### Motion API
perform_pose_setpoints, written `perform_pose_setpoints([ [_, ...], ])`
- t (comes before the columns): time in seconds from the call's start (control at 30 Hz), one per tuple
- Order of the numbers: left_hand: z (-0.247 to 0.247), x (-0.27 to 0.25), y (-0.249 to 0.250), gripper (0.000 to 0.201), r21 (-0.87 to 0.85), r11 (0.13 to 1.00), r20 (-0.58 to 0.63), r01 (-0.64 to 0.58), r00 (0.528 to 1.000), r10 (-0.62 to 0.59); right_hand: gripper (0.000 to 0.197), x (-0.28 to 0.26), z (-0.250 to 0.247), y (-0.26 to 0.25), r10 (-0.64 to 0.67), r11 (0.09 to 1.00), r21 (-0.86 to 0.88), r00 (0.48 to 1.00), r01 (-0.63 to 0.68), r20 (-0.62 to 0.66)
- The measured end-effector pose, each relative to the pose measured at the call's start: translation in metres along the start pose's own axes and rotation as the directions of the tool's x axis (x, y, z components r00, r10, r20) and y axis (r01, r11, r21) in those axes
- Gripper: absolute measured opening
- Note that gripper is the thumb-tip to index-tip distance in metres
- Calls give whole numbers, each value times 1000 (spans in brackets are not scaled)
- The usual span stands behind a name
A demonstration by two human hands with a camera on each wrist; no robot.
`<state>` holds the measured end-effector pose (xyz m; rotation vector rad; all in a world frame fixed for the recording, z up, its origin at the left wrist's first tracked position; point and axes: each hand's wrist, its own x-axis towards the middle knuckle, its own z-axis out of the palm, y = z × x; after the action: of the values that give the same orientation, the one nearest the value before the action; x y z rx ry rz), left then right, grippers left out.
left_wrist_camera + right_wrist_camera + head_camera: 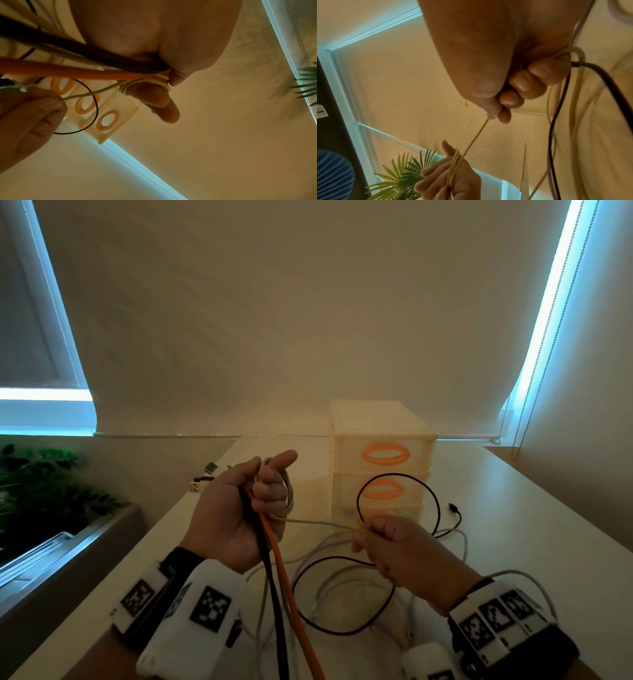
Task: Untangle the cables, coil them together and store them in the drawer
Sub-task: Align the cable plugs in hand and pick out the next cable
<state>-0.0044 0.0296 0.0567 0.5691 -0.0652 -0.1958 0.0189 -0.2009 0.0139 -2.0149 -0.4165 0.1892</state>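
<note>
My left hand [239, 508] is raised over the white table [513, 525] and grips a bundle: an orange cable [287, 577], a black cable [270, 583] and a white cable [287, 501] wound in several turns round its fingers [150, 97]. One white strand [322, 522] runs taut from that coil to my right hand [387, 546], which pinches it between thumb and forefinger [494, 115]. The same hand also holds a thin black cable [397, 487] that loops in front of the drawer unit [380, 440]. Loose white and black loops [342, 594] lie on the table below.
The translucent drawer unit with orange oval handles [386, 454] stands at the table's back, its drawers shut. USB plugs [202, 479] lie near the table's left edge. A plant [41, 484] sits low on the left. Blind cords [524, 412] hang at the right.
</note>
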Motion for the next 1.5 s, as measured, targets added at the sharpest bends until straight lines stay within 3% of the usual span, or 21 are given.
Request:
perform_pose_setpoints([
  [0.07,-1,-1,1,42,18,999,97,48,994,-49,25,0,-1,0,-29,999,23,996,31,-85],
  [0.13,2,-5,-1,46,148,985,177,89,978,-115,25,2,-2,-1,-44,996,67,987,55,-156],
  [0.27,15,-13,-25,48,599,788,72,143,970,-231,24,1,-1,-9,-66,976,192,976,106,-206],
  [0.33,18,-15,-35,51,714,668,17,212,947,-319,24,-4,0,-16,-113,971,181,969,155,-222],
  [0.4,19,-16,-40,52,739,615,-38,276,928,-371,24,-9,2,-22,-166,966,156,958,206,-236],
  [0.47,21,-14,-43,52,689,663,-85,294,941,-329,24,-12,1,-27,-208,962,125,949,242,-236],
  [0.53,20,-10,-46,50,584,774,-142,245,970,-200,24,-16,3,-31,-228,963,101,955,250,-188],
  [0.6,19,-5,-46,46,492,854,-199,172,977,-82,25,-20,9,-32,-267,963,24,961,269,-77],
  [0.7,19,-1,-45,49,330,937,-176,112,983,-55,24,-21,22,-28,-282,959,26,957,281,67],
  [0.83,21,0,-40,50,82,996,-127,26,992,-15,24,-17,25,-23,-258,963,102,961,248,103],
  [0.93,15,1,-33,47,-31,999,-129,-28,991,24,30,-15,21,-18,-178,984,30,970,175,164],
  [1.13,8,0,-30,45,31,999,-85,20,996,-17,31,-11,15,-14,-125,992,-7,987,126,101],
  [1.37,15,-7,-21,44,108,993,54,-49,998,44,28,-5,8,-7,-69,997,32,998,69,7],
  [1.5,19,-12,-25,47,357,934,123,-27,992,-18,25,2,-2,1,-36,999,26,986,41,-160],
])
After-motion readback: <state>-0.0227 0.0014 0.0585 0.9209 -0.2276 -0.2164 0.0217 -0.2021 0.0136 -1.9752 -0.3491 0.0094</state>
